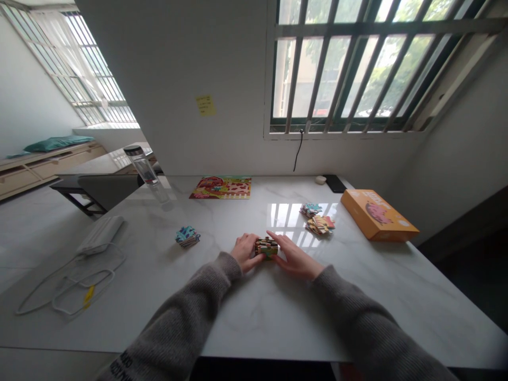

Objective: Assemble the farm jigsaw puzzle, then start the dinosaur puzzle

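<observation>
Between my two hands is a stack of jigsaw puzzle pieces (266, 247), resting at the middle of the white marble-look table (254, 317). My left hand (246, 251) grips the stack from the left, its thumb along the near side. From the right, my right hand (294, 256) presses against the same stack with its fingers and thumb. Off to the left sits a blue pile of puzzle pieces (188, 236). Two more piles lie to the right, a yellow and red one (320, 225) and a teal one (310, 210) just behind it.
At the back lies a colourful farm picture board (222, 188). An orange box (377, 214) and a black phone (335, 183) are on the right. A clear bottle (143, 166) stands back left. A white device (100, 234) with a looped cable (113, 272) occupies the left side.
</observation>
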Demonstrator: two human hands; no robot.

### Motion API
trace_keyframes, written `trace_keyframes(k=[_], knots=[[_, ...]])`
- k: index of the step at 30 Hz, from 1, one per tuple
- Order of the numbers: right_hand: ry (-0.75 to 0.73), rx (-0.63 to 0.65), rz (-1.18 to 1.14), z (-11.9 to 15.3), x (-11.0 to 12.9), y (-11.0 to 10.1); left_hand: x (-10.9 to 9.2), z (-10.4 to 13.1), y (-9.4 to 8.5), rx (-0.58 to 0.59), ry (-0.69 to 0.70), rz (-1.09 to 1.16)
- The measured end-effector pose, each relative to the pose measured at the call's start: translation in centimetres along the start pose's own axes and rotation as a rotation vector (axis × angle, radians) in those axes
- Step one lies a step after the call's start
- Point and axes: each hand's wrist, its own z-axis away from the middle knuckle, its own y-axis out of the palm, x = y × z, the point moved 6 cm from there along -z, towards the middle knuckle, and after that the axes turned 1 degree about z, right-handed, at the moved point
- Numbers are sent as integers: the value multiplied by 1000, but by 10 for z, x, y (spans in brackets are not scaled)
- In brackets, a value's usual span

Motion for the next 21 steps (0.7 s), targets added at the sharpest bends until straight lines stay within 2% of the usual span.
trace_keyframes(k=[7, 13, 17, 21], knots=[[51, -18, -67, 2, -2, 5, -4, 2, 4, 51, -19, -80], [288, -71, -361, 0, -8, 6, -4, 3, -3, -61, -96, 163], [417, -55, -207, -1, -14, 4, -13, 2, -3, -16, 30, 54], [455, -30, 33, -1, -16, 2, -11, 0, -3, -21, 81, -51]])
